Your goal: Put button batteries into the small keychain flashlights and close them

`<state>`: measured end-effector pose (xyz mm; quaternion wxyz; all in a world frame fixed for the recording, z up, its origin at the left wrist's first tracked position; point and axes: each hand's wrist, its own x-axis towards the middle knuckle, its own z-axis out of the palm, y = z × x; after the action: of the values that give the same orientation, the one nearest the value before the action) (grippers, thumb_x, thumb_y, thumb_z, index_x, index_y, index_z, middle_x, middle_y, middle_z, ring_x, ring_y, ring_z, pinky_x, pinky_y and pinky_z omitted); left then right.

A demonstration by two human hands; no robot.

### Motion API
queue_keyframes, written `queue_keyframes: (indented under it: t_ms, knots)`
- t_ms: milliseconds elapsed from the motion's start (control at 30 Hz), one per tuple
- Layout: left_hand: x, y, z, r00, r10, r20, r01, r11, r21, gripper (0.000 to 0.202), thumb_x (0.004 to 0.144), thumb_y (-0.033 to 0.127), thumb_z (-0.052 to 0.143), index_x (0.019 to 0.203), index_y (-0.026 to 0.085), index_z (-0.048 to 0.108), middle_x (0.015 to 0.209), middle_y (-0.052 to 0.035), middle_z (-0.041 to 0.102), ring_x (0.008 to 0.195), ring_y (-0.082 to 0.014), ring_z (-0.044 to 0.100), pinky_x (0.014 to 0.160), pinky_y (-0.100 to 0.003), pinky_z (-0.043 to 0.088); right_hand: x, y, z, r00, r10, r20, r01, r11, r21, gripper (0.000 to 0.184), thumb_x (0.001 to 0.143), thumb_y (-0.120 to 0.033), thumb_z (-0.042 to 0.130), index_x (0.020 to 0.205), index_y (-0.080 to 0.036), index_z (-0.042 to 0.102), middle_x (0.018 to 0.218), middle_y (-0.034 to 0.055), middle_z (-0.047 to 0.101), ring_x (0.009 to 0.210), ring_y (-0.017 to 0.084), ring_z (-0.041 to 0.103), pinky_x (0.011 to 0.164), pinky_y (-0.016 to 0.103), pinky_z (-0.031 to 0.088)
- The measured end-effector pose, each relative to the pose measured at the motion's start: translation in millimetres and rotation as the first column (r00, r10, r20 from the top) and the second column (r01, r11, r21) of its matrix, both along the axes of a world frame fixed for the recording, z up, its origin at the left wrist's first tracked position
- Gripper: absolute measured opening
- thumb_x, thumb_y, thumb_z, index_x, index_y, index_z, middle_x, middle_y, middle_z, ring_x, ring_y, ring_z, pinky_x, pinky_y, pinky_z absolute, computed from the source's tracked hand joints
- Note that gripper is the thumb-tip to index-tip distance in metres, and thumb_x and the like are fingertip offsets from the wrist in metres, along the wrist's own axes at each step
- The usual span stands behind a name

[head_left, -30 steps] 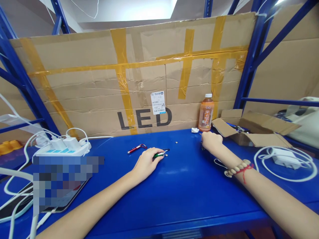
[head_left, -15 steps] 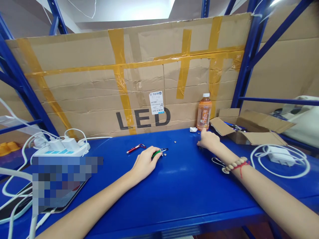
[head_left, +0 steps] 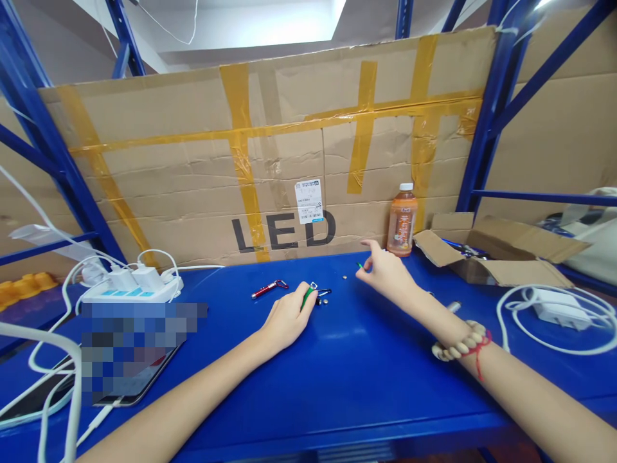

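Taped cardboard (head_left: 193,186) stood upright behind the blue tabletop (head_left: 308,392), with an orange bottle (head_left: 401,225) in front of it. My hands were apart. Well left of the bottle and nearer me, my left hand (head_left: 285,321) was curled around a green piece (head_left: 306,297); just beside the bottle, my right hand (head_left: 388,273) pinched a green-tipped bit (head_left: 359,265), too tiny to make out. A slack pinch, I judged, could have let it drop and roll. One small disc (head_left: 344,277) lay loose left of the bottle, between my hands, where a brushing finger might have flicked it away. Nearer me and right of the bottle, my wrist could have nudged a half-hidden silvery piece (head_left: 454,307)
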<state>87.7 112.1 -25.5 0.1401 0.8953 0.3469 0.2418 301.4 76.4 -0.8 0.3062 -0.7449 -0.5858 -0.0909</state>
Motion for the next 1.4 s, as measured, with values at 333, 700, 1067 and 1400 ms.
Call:
queue_keyframes:
  t_ms: [333,700,1067,1400]
  knots:
    - [-0.8,0.7,-1.7,0.999,-0.013,0.045,0.017,0.995,-0.098,0.022,0.090,0.042,0.026,0.081,0.024,0.033,0.063,0.0037,0.050,0.058,-0.0164,0.052,0.055,-0.025,0.034,-34.4,-1.3,-14.6,0.745,0.514,-0.425,-0.531,0.843,0.090,0.044,0.062,-0.011,0.054,0.106,-0.013,0.050,0.067,-0.0030,0.061,0.049,0.008,0.056,0.054,0.020,0.045]
    - [0.3,13.0,-13.0,0.961,-0.140,0.237,0.161,0.984,-0.074,0.016,0.087,0.029,0.035,0.074,0.022,0.029,0.062,0.0054,0.041,0.055,-0.0115,0.041,0.056,-0.024,0.033,-44.3,2.2,-22.6,0.555,0.608,-0.567,-0.657,0.739,0.150,0.027,0.072,-0.031,0.059,0.090,-0.011,0.063,0.068,0.0038,0.063,0.055,0.011,0.057,0.055,0.025,0.049]
    - [-0.4,10.6,-9.9,0.945,-0.130,0.301,0.172,0.978,-0.117,0.017,0.087,0.027,0.036,0.072,0.021,0.029,0.063,0.0054,0.039,0.055,-0.0105,0.038,0.055,-0.023,0.031,-40.0,-0.3,-24.7,0.649,0.759,-0.055,-0.759,0.651,0.024,0.029,0.082,-0.028,0.052,0.107,-0.019,0.063,0.084,0.0045,0.064,0.067,0.011,0.057,0.061,0.022,0.044]
    - [-1.4,10.3,-9.1,0.922,-0.197,0.334,0.247,0.962,-0.115,0.019,0.088,0.028,0.034,0.072,0.020,0.030,0.061,0.0052,0.039,0.055,-0.0104,0.039,0.056,-0.023,0.031,-43.1,-5.2,-25.6,0.662,0.734,0.151,-0.727,0.678,-0.104,0.027,0.087,-0.027,0.044,0.108,-0.016,0.058,0.083,0.0066,0.062,0.072,0.015,0.057,0.066,0.025,0.043]
